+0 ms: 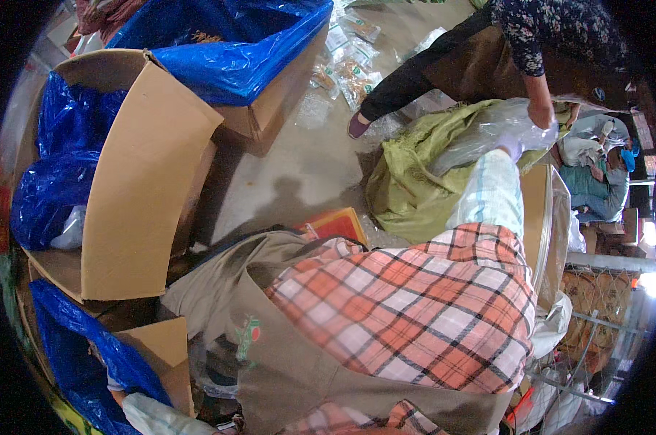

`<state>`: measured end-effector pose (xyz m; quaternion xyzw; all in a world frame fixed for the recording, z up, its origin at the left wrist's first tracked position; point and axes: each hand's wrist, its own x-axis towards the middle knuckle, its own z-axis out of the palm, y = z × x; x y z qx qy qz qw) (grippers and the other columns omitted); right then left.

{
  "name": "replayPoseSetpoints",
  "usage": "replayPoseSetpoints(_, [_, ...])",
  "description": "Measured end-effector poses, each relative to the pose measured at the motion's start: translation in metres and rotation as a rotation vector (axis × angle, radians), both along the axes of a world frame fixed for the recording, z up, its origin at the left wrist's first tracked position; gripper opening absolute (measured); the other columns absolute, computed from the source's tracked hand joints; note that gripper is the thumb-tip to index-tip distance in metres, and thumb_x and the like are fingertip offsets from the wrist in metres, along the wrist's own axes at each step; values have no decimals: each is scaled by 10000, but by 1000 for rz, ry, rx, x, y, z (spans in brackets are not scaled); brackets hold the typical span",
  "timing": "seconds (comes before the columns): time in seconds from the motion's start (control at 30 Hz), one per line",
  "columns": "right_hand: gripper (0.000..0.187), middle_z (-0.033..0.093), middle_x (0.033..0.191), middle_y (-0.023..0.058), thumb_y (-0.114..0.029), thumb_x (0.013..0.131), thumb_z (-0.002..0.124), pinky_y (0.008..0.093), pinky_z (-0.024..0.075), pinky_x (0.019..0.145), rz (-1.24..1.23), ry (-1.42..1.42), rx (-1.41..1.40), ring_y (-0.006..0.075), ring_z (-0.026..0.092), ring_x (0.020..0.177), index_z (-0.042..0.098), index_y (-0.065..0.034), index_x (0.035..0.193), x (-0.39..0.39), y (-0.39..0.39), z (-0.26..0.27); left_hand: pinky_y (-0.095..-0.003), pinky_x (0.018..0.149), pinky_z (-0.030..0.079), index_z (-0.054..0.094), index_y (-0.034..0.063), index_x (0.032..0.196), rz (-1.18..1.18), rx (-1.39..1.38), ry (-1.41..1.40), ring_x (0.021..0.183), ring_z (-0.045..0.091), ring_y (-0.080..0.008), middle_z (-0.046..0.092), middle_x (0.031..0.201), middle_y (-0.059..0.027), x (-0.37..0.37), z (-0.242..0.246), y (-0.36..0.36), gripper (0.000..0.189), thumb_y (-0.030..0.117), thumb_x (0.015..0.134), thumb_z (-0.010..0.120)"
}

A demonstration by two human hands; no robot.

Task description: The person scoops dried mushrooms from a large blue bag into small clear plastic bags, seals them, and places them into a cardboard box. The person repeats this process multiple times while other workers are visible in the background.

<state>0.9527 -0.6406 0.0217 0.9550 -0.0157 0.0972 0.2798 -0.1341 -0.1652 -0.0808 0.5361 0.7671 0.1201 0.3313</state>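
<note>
My right arm, in a plaid sleeve and a pale sleeve cover, reaches to the upper right. The gloved right hand [510, 145] is at the edge of a clear plastic bag [483, 130], which lies on a green woven sack [415, 185]; its fingers are blurred. Another person's hand [541, 115] grips the plastic just beyond. At the lower left my left hand [114, 387] is over a carton with a blue plastic liner [69, 348]. The liner hides much of that hand, so its grip is unclear.
Large cartons with blue liners stand on the left, one with a raised cardboard flap [143, 179]. Clear packets [355, 70] lie on the floor near the person's shoe [358, 126]. A red and yellow box [336, 224] is beside my apron. Wire mesh [594, 326] stands at right.
</note>
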Motion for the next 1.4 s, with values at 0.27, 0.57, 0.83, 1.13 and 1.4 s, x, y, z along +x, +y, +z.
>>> replayPoseSetpoints(0.27, [385,651,1146,160,-316,854,594,520,489,891,-447,-180,696,369,631,1031,662,-91,1159,-44,-30,-137,-365,924,451,609,42,1222,11,-17,27,1041,596,-229,631,1181,-118,11,7,-17,356,258,942,568])
replayPoseSetpoints(0.57, [368,617,1264,104,-283,824,626,412,489,952,-407,493,211,247,612,1125,679,-138,1159,-126,-4,-167,-366,929,450,608,43,1227,5,-34,32,1045,596,-231,630,1190,-122,19,17,-18,356,256,945,561])
replayPoseSetpoints(0.83, [331,620,1260,126,-251,853,571,420,493,950,-202,757,129,274,620,1130,689,-112,1129,-137,36,-218,-368,934,449,606,44,1231,5,-37,43,1049,597,-232,629,1197,-126,24,23,-26,357,255,947,556])
replayPoseSetpoints(1.13, [262,673,1134,117,-282,856,597,421,511,894,-129,733,43,278,642,1063,728,-122,1017,-151,-13,-161,-369,938,448,605,45,1235,4,-54,56,1052,598,-234,627,1206,-129,24,24,-24,358,253,949,550])
replayPoseSetpoints(1.4, [230,703,994,102,-300,854,633,399,530,792,-372,484,97,266,673,917,745,-107,904,-183,-9,-199,-370,943,447,603,45,1239,1,-55,64,1056,599,-236,626,1214,-133,26,30,-20,359,251,951,544])
